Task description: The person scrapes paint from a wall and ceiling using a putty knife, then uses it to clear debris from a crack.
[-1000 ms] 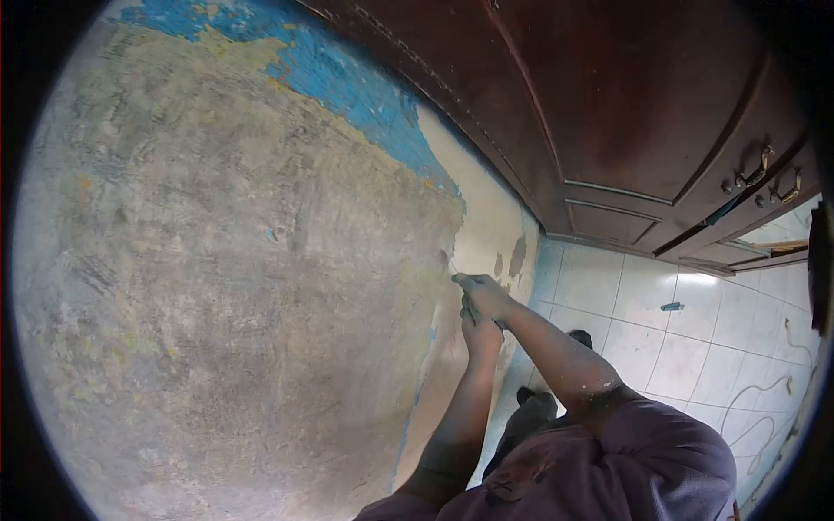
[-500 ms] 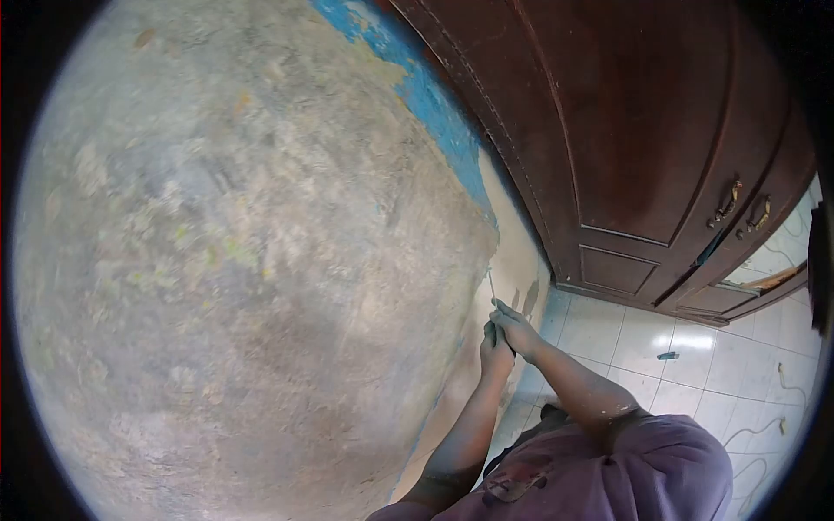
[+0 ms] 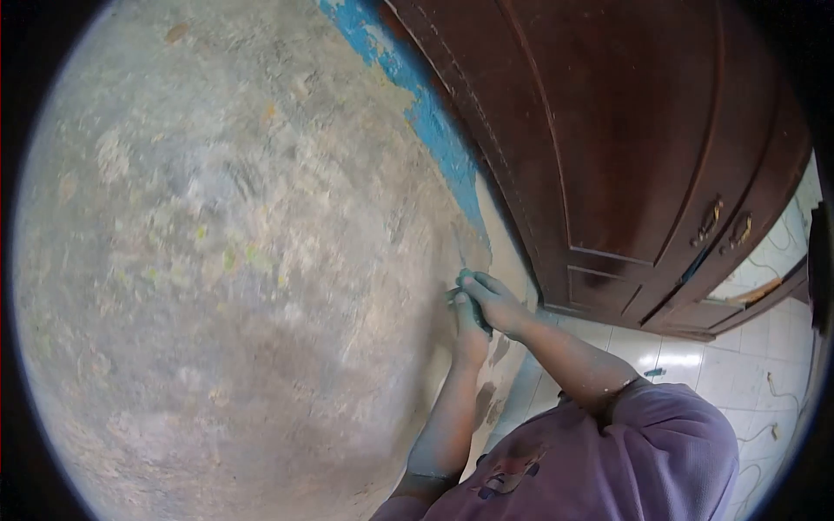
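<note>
Clearly, the most likely trouble is a slip: the right hand [image 3: 491, 304] and left hand [image 3: 472, 340] are closed together, with next to no opening, around a thin tool [image 3: 463, 260], whose narrow end sticks out ahead of the grip, close to the wall [image 3: 287, 347]. Its handle is mostly hidden by the fingers. Rough plaster could catch the tip and jerk it aside, and because the hands are bunched together, a skid could scrape the knuckles on that surface. A hard swing away from the wall might also knock the wooden cupboard [image 3: 634, 130], just beyond the right hand. That cupboard is the one container about the grip; its doors hide most of what is inside, though a teal strip [image 3: 693, 265] shows at the gap between them, below the metal handles [image 3: 712, 222]. I cannot tell what the strip is.
</note>
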Available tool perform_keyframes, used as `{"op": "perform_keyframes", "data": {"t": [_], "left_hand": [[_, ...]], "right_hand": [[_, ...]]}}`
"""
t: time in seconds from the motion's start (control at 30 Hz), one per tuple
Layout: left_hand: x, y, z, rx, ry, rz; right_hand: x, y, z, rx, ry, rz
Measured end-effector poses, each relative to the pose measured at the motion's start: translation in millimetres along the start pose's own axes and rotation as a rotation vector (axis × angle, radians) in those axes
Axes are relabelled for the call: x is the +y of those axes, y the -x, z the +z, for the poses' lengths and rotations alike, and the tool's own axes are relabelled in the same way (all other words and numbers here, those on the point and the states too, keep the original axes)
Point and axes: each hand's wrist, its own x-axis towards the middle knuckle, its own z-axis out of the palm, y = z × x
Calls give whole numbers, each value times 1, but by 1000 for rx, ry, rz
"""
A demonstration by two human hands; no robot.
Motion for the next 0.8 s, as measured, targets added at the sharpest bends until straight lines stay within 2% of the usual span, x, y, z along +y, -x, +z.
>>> {"op": "perform_keyframes", "data": {"t": [0.1, 0.23, 0.27, 0.33, 0.4, 0.47, 0.53, 0.6, 0.67, 0.73, 0.8], "left_hand": [[17, -30, 28, 61, -314, 200], [26, -60, 52, 203, -331, 145], [22, -65, 53, 208, -440, 173], [16, -69, 59, 231, -540, 195], [18, -61, 78, 312, -804, 302], [14, -58, 87, 361, -687, 263], [11, -66, 85, 402, -572, 232], [2, -78, 74, 310, -670, 346], [3, -77, 82, 332, -599, 370], [1, -77, 86, 333, -537, 406], [-5, -73, 86, 324, -375, 352]], "right_hand": [[-19, -44, -11, -18, -64, -49], [-69, -63, -21, 29, 15, -20], [-79, -63, -25, 85, 59, -3], [-83, -67, -35, 46, 128, -29], [-84, -70, -42, -2, 194, -62], [-82, -73, -48, -120, 366, -162], [-79, -83, -50, -138, 292, -140], [-79, -90, -52, -150, 218, -114], [-90, -91, -52, -133, 143, -103], [-97, -83, -57, -205, 222, -115], [-97, -85, -60, -266, 306, -133]]}}
